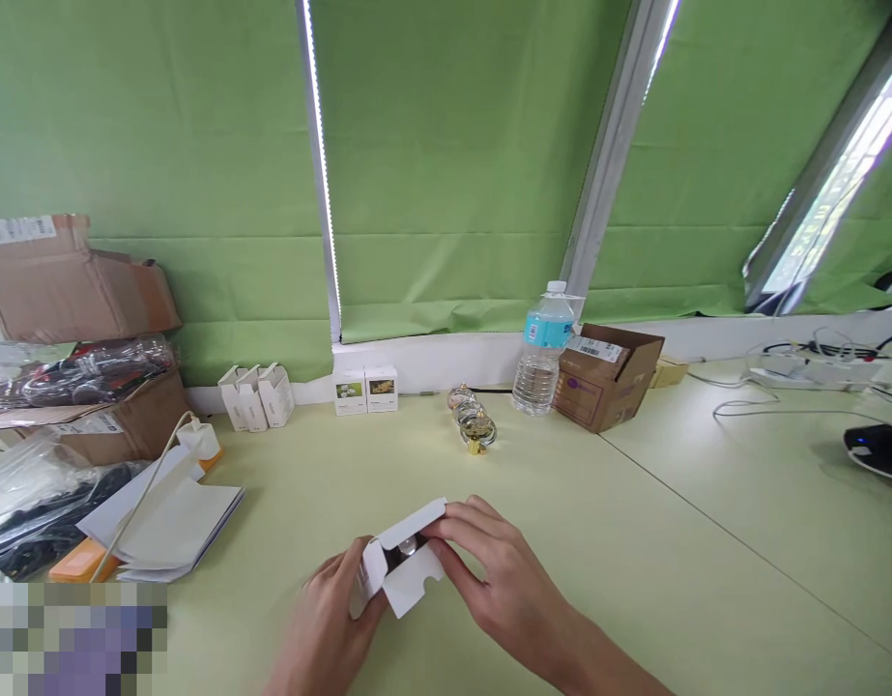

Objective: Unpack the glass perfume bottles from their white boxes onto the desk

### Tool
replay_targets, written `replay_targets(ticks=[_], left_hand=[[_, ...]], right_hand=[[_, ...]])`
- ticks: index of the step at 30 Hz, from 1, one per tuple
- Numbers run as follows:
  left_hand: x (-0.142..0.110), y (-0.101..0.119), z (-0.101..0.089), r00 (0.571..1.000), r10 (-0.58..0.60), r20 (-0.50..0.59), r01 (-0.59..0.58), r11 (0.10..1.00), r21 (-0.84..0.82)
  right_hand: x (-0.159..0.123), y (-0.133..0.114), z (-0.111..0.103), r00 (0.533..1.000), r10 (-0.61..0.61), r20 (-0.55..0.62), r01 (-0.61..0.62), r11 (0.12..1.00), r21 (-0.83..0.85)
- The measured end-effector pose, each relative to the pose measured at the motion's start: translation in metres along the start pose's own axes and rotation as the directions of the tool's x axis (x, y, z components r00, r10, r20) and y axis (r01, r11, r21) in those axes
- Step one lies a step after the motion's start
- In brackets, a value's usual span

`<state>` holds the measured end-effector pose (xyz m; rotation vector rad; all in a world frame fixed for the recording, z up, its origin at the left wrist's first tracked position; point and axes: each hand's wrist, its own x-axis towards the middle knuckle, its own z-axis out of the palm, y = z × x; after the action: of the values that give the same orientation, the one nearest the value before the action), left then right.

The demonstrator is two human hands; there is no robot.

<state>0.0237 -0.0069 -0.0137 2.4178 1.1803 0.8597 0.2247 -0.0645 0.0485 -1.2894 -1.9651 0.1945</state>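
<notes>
A small white cardboard box (412, 586) is tilted above the table near its front, flaps folded open. Its left end sits in the grip of my left hand (335, 619), thumb and fingers on opposite sides. At the right end, my right hand (504, 570) pinches the box by its opening, the fingertips partly hidden behind the flap. Inside the dark opening shows a shiny, clear round piece (408, 546); the rest of it is out of sight. Farther back on the table lies a row of round gold and silver metal-and-glass pieces (474, 425).
Along the wall stand several open white boxes (253, 398), two printed boxes (350, 392), a water bottle (545, 358) and a brown carton (603, 379). Papers (177, 517) and stacked cartons (90, 290) crowd the left. Cables (815, 362) lie at the right.
</notes>
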Motion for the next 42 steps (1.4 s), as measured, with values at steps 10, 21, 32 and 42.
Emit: replay_targets(ticks=[10,21,32,42], left_hand=[[-0.001,-0.016,0.001,0.941,0.282,-0.190,-0.221,0.932,0.287],[-0.005,-0.018,0.011,0.928,0.312,-0.202,-0.249,0.925,0.287],[-0.005,-0.023,0.013,0.923,0.330,-0.198,-0.266,0.919,0.291],[-0.004,-0.019,0.013,0.925,0.318,-0.209,-0.254,0.925,0.283]], right_hand=[[-0.004,0.012,0.027,0.959,0.262,0.113,-0.277,0.949,0.150],[-0.001,0.018,0.041,0.938,0.317,0.138,-0.343,0.795,0.501],[-0.001,0.017,0.039,0.964,0.249,0.090,-0.262,0.842,0.472],[-0.002,0.024,0.040,0.960,0.269,0.083,-0.279,0.864,0.419]])
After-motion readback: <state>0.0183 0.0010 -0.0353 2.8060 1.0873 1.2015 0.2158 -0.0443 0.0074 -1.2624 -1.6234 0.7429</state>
